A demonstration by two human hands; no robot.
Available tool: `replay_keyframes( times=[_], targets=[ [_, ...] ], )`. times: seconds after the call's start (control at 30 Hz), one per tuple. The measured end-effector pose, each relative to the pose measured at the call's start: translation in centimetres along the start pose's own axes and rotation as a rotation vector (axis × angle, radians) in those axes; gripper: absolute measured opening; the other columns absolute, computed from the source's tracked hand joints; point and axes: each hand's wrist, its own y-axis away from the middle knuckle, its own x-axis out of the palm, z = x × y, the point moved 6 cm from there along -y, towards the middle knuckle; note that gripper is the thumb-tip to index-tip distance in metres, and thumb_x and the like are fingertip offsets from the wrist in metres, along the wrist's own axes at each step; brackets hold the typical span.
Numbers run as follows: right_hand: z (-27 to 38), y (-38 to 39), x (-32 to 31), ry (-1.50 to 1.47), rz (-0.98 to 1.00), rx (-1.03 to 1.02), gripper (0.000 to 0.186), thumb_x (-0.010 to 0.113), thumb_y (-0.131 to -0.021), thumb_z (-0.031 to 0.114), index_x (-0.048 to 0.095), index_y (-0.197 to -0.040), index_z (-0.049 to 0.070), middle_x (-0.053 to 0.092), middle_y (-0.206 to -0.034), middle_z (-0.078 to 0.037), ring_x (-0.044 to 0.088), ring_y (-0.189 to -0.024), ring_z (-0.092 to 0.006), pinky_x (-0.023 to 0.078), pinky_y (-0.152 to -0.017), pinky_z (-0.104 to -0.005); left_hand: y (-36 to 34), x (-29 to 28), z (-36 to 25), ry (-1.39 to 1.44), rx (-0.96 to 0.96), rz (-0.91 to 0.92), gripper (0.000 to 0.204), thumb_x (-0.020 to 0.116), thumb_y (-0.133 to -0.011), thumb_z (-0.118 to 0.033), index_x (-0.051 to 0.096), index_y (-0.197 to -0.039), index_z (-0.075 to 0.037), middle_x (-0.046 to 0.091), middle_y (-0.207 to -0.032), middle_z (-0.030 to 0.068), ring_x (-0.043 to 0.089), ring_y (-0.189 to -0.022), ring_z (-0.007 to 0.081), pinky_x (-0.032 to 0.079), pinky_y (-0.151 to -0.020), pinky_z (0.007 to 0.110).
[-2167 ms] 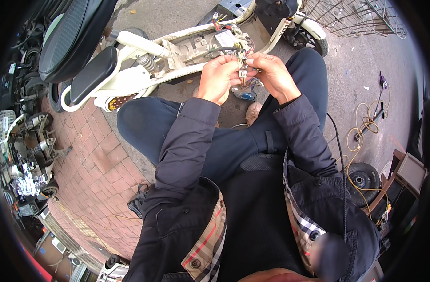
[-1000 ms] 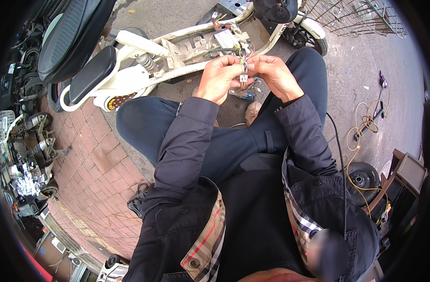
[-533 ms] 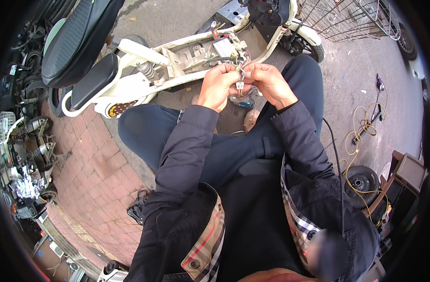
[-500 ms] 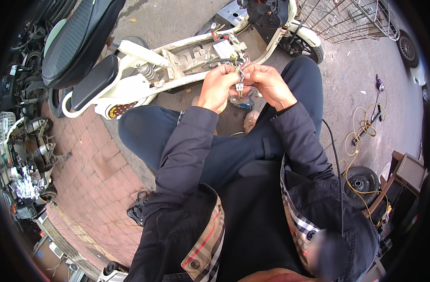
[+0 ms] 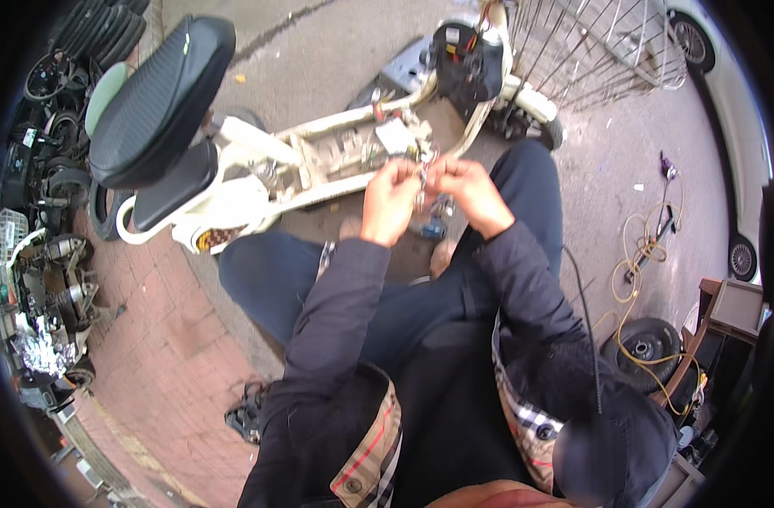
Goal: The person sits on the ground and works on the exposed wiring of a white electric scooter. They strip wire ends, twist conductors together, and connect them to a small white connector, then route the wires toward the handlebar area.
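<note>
At the far left, a heap of engine parts and scrap [image 5: 44, 296] lies on the brick paving [image 5: 163, 339], with stacked tyres [image 5: 91, 25] above it by the picture's upper edge. Just right of these, a black scooter seat [image 5: 154, 97] stands tipped up over the rear of a white scooter frame [image 5: 260, 173], which lies stripped of its panels across the ground in front of the seated person. The open floor of the frame shows loose wiring and a small pale box [image 5: 395, 135].

The left hand [image 5: 389, 199] is raised over the middle of the frame, fingers curled in and pinched around a small bundle of wires with a connector [image 5: 422, 176]. The right hand [image 5: 465, 190] meets it from the other side, its fingers also closed narrowly on the same bundle, so the two hands nearly touch at the fingertips. The bundle hangs between them, just above the frame's floor and near the pale box. How the connector itself is gripped is too small to tell. Both forearms are in dark jacket sleeves, and the person's knees in dark blue trousers [image 5: 268, 284] spread to either side.

Right of the hands, the scooter's front column [image 5: 467, 63] rises beside a wire mesh basket [image 5: 599, 46]. Farther right, a yellow cable [image 5: 637, 262] coils over the asphalt, a small wheel [image 5: 645, 347] lies below it, and a white car [image 5: 730, 110] stands at the edge.
</note>
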Motion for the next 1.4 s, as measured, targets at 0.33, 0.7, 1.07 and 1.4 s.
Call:
replay_keyframes(
  times=[0.33, 0.7, 1.07, 1.4],
  targets=[
    [0.0, 0.1, 0.2, 0.056, -0.132, 0.094, 0.012, 0.066, -0.085, 0.007, 0.067, -0.088, -0.005, 0.068, -0.075, -0.007, 0.064, -0.068, -0.0131, 0.052, -0.065, -0.0277, 0.0, 0.2, 0.2, 0.234, -0.093, 0.023, 0.008, 0.052, -0.094, 0.002, 0.057, -0.099, 0.001, 0.064, -0.099, 0.0092, 0.067, -0.087, 0.0204, 0.062, -0.078, 0.041],
    [0.3, 0.5, 0.6, 0.071, -0.133, 0.102, 0.012, 0.065, -0.085, 0.008, 0.067, -0.089, -0.004, 0.068, -0.08, -0.007, 0.066, -0.069, -0.0135, 0.052, -0.064, -0.028, 0.4, 0.1, 0.2, 0.366, -0.136, 0.103, 0.009, 0.054, -0.092, 0.002, 0.057, -0.1, 0.0, 0.064, -0.099, 0.0096, 0.066, -0.089, 0.0198, 0.061, -0.083, 0.043],
    [15.3, 0.4, -1.5, 0.097, -0.505, -0.635, 0.028, 0.064, -0.097, 0.009, 0.06, -0.121, -0.003, 0.065, -0.11, -0.005, 0.061, -0.101, -0.01, 0.047, -0.09, -0.0246, 0.7, 0.5, -0.5, 0.377, -0.201, 0.132, 0.012, 0.05, -0.093, 0.001, 0.058, -0.103, 0.002, 0.065, -0.103, 0.014, 0.067, -0.108, 0.0311, 0.057, -0.093, 0.046],
    [23.6, -6.0, -0.8, -0.116, -0.398, -0.688, 0.027, 0.064, -0.098, 0.015, 0.064, -0.119, -0.001, 0.068, -0.107, -0.008, 0.065, -0.096, -0.0163, 0.051, -0.088, -0.0295, 0.2, 0.0, -0.5, 0.385, -0.178, 0.09, 0.008, 0.054, -0.093, 0.002, 0.058, -0.1, 0.004, 0.066, -0.099, 0.0147, 0.07, -0.096, 0.0259, 0.06, -0.085, 0.039]
  ],
)
